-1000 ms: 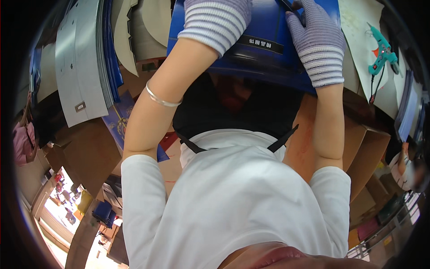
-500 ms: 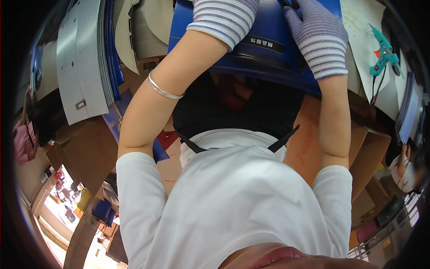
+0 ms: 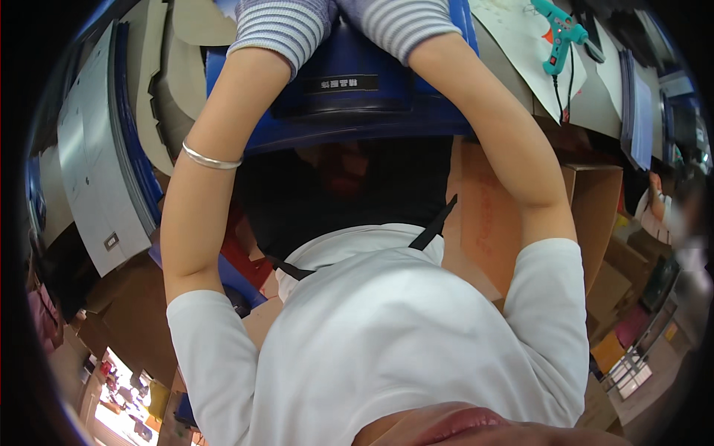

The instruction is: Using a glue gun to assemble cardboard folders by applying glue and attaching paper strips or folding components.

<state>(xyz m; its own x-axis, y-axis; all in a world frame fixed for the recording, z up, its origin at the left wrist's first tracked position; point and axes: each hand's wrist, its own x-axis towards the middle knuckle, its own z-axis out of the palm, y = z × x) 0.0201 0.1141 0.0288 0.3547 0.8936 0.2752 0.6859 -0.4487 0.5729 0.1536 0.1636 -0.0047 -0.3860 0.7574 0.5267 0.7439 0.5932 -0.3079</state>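
My left hand (image 3: pixel 279 28), in a striped knit glove, rests on a glossy blue panel (image 3: pixel 342 123) with a small black label. My right hand (image 3: pixel 401 26), gloved alike, lies on the same panel close beside the left one. The fingers of both hands run past the upper edge of the picture, so their grip is hidden. The blue panel's near edge bows along the front of the table, close to my lap. Whether it is a flat sheet or part of a box, I cannot tell.
To the right, a teal hot glue gun (image 3: pixel 561 37) with a cord lies on white paper (image 3: pixel 513 52). At left stands a stack of grey-faced boards (image 3: pixel 97 156) with blue edges, beside cut grey card (image 3: pixel 186 74). An open cardboard box (image 3: pixel 595 201) sits low at right; another person (image 3: pixel 658 204) is beyond.
My right hand has come inward across the blue panel, now near my left hand. The view has shifted, so the glue gun and boards appear displaced.
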